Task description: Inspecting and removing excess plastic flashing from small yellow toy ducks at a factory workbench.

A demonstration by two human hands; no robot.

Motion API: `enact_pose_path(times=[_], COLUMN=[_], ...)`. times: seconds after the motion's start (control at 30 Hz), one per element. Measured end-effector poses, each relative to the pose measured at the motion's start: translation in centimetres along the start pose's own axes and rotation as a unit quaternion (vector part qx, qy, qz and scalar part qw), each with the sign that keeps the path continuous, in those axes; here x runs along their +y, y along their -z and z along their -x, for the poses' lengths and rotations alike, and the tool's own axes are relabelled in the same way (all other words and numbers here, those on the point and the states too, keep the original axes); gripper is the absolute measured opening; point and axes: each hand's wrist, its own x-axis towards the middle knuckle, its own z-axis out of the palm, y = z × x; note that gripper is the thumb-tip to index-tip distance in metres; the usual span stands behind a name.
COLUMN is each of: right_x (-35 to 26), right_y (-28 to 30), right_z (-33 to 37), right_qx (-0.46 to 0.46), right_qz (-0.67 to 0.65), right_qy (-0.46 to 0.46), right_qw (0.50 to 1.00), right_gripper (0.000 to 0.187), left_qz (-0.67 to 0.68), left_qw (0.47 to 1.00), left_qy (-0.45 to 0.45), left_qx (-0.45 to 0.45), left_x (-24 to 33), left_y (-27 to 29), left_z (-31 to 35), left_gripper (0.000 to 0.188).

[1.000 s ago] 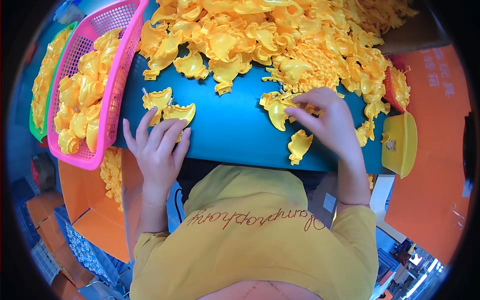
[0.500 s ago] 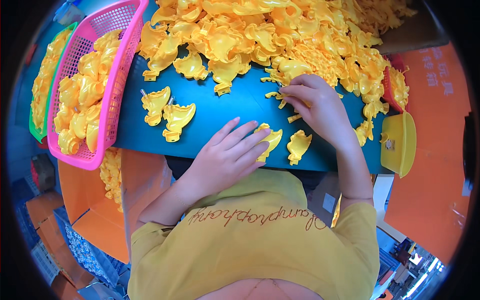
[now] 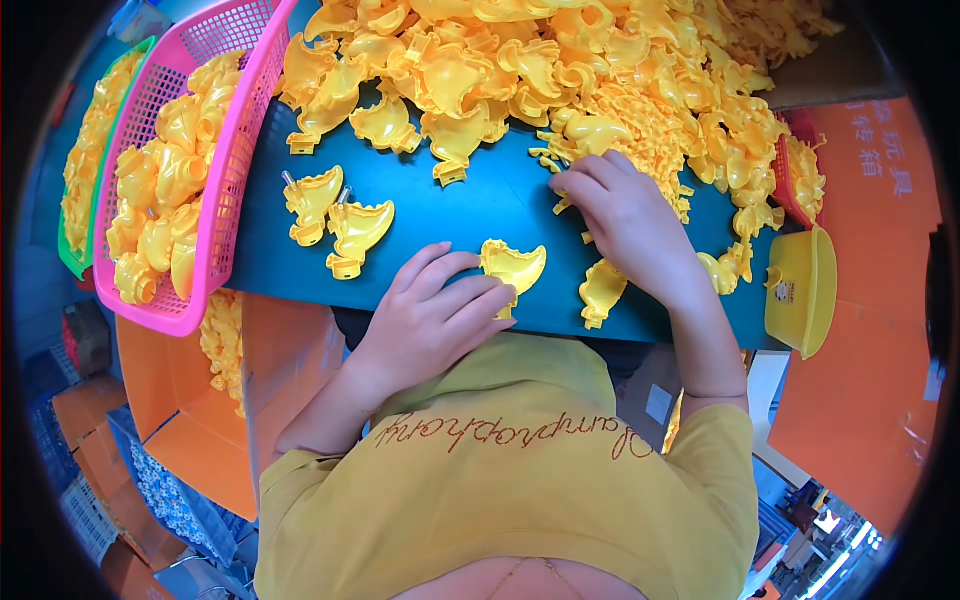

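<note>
My left hand (image 3: 435, 315) lies palm down at the table's near edge, fingers stretched and slightly apart. Its fingertips touch or nearly touch the stem end of a curved yellow plastic shell half (image 3: 515, 265). My right hand (image 3: 632, 215) reaches to a heap of small yellow plastic pieces (image 3: 640, 125), thumb and fingers pinched. A small silvery tip shows at those fingers, seemingly a pin; most of it is hidden. Below the right wrist rests another shell half (image 3: 602, 292). Farther left, two shell halves (image 3: 315, 200) (image 3: 360, 232) each have a silvery pin sticking out.
A large pile of yellow shell halves (image 3: 450, 75) covers the table's far side. At left stand a pink basket (image 3: 222, 190) and a green-rimmed basket (image 3: 80, 262), both with yellow parts. A yellow tub (image 3: 808, 300) and a red basket (image 3: 792, 190) are at right.
The shell half by my left hand has shifted left and turned, and the left hand has drawn slightly left. My right hand has moved a little, still pinched at the small pieces.
</note>
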Motion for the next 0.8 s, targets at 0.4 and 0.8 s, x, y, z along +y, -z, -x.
enact_pose_path(times=[0.4,0.8], right_x=[-1.6,-2.4], right_y=[1.3,-0.6], right_z=[-0.5,-0.4], right_qx=[-0.024,-0.109], right_qz=[-0.072,-0.106], right_qy=[0.020,0.039], right_qw=[0.997,0.988], right_gripper=[0.030,0.039], left_qz=[0.035,0.033], left_qw=[0.999,0.999], left_qy=[0.006,-0.004], left_qx=[0.020,0.028], left_x=[-0.4,-0.5], left_y=[-0.5,-0.7], left_z=[0.2,0.2], left_gripper=[0.036,0.035])
